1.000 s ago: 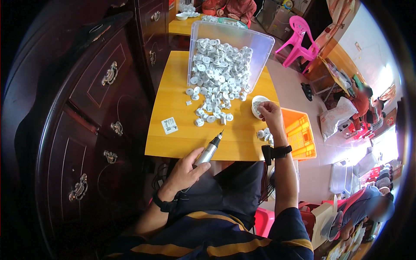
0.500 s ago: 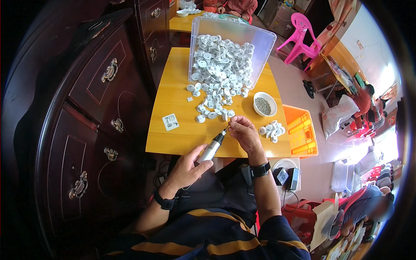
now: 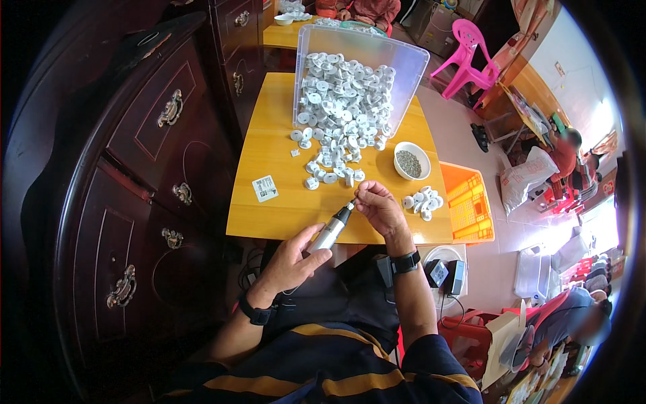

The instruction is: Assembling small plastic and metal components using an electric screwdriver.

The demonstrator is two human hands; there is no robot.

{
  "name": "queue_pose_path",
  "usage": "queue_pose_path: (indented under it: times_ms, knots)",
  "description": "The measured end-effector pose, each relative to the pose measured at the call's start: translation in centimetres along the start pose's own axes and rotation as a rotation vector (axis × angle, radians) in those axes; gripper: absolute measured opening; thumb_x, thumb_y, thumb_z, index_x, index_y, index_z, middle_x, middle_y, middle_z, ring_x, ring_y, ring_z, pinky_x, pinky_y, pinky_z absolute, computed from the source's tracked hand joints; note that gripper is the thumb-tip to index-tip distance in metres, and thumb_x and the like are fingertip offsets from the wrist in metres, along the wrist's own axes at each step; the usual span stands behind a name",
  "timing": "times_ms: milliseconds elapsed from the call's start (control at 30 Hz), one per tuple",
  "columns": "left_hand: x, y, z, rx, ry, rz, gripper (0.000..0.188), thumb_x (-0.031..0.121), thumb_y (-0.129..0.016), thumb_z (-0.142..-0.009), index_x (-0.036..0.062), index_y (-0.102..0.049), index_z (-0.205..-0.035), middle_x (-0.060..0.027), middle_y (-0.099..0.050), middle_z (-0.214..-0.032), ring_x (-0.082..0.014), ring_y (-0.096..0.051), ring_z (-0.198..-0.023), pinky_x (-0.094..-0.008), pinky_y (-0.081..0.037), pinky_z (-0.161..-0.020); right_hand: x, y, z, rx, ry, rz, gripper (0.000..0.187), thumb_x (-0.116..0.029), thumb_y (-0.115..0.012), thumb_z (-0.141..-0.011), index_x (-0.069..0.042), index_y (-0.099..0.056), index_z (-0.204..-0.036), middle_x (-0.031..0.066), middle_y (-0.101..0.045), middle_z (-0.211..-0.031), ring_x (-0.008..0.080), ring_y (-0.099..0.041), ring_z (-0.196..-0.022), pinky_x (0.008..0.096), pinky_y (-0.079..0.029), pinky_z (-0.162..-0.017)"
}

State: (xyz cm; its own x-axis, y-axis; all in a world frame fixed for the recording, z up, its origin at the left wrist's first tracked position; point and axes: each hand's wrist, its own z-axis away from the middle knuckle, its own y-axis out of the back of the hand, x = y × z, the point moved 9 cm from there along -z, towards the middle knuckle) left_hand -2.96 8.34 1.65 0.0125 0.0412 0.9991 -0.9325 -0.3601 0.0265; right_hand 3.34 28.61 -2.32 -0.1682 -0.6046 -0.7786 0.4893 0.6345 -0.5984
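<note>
My left hand (image 3: 291,261) is wrapped round a silver and black electric screwdriver (image 3: 330,232), its tip tilted up and to the right. At that tip, the fingers of my right hand (image 3: 380,207) pinch together; what lies between them is too small to make out. Just beyond my fingers, small white round plastic parts (image 3: 330,156) spill across the yellow table (image 3: 269,151) from a clear plastic bin (image 3: 410,74) lying on its side. Right of them stands a white bowl (image 3: 412,178) of small metal pieces, likely screws. A smaller group of white parts (image 3: 424,202) lies near my right hand.
A printed white card (image 3: 265,189) lies on the table's left. Dark wooden drawers (image 3: 145,145) stand close on my left. An orange crate (image 3: 469,205) adjoins the table's right edge. A pink chair (image 3: 465,64) and other people are farther off.
Almost nothing differs. The screwdriver's tip and my right fingertips have shifted very slightly; both hands keep their grip and place.
</note>
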Motion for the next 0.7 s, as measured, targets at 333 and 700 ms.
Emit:
queue_pose_path:
  times_ms: [333,700]
  knots:
    - [0.5,0.3,0.0,0.035,-0.161,-0.174,0.059,0.031,-0.065,-0.095,-0.0028,-0.045,-0.139,-0.0066,-0.06,-0.093,-0.0067,-0.053,-0.06,-0.0212,-0.047,-0.054,-0.1,-0.9,0.1,-0.069,-0.082,0.051,0.017,-0.007,-0.062,-0.095,-0.006,-0.061,-0.112,0.0034,-0.066,-0.095,0.0129,-0.066,-0.081,0.0259,-0.057,-0.072]
    - [-0.6,1.6,-0.1,0.133,-0.031,-0.125,0.054,0.031,-0.066,-0.093,-0.0047,-0.052,-0.131,-0.0204,-0.066,-0.11,-0.0262,-0.066,-0.101,-0.0341,-0.051,-0.086,-4.1,-0.1,-2.6,0.238,0.502,1.272,0.025,-0.008,-0.07,-0.082,-0.01,-0.07,-0.107,0.0082,-0.066,-0.091,0.0168,-0.065,-0.072,0.0295,-0.053,-0.067]
